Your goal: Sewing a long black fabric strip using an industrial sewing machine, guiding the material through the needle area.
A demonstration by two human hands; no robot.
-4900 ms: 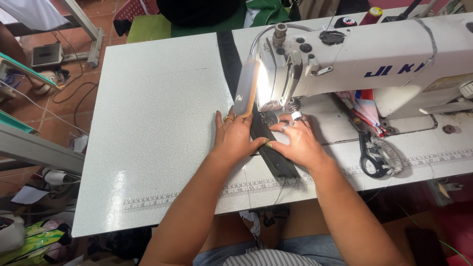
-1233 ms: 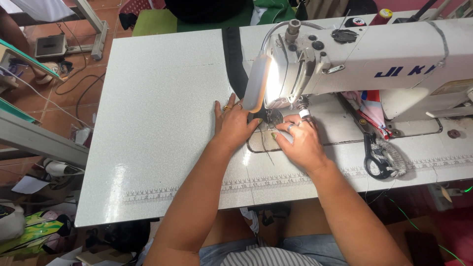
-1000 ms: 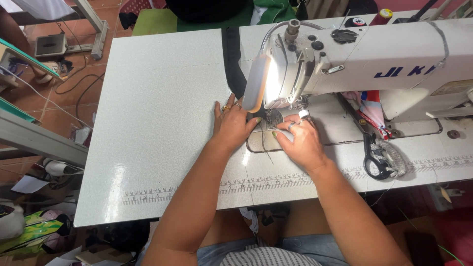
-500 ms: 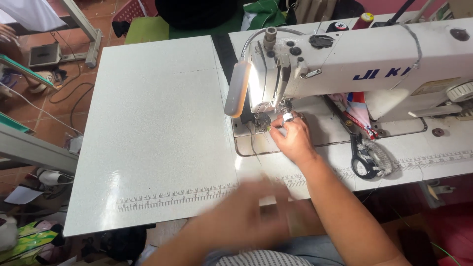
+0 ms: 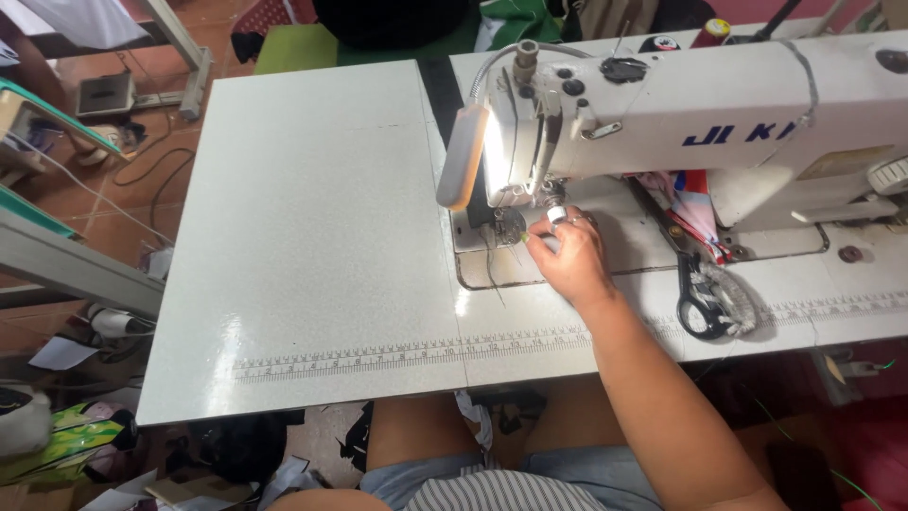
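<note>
My right hand (image 5: 567, 255) rests on the bed of a white industrial sewing machine (image 5: 681, 104), fingertips pinched together just beside the needle and presser foot (image 5: 515, 227). One finger wears a silver ring. Loose threads (image 5: 492, 274) trail from the needle plate toward me; I cannot tell whether my fingers hold one. A black strap (image 5: 435, 90) lies on the white table (image 5: 312, 237) behind the machine head and runs off the far edge. My left hand is out of view, below the table's front edge.
A lit gooseneck lamp (image 5: 463, 156) hangs left of the needle. Black-handled scissors (image 5: 700, 303) lie right of my forearm, next to coloured fabric (image 5: 695, 203) under the machine arm. A printed ruler strip (image 5: 407, 355) runs along the front edge. Cables and scraps litter the floor at left.
My left hand left the strap by the needle, swept back toward me and dropped out of sight. The black strap has passed through to the back of the machine. My right hand stayed at the needle.
</note>
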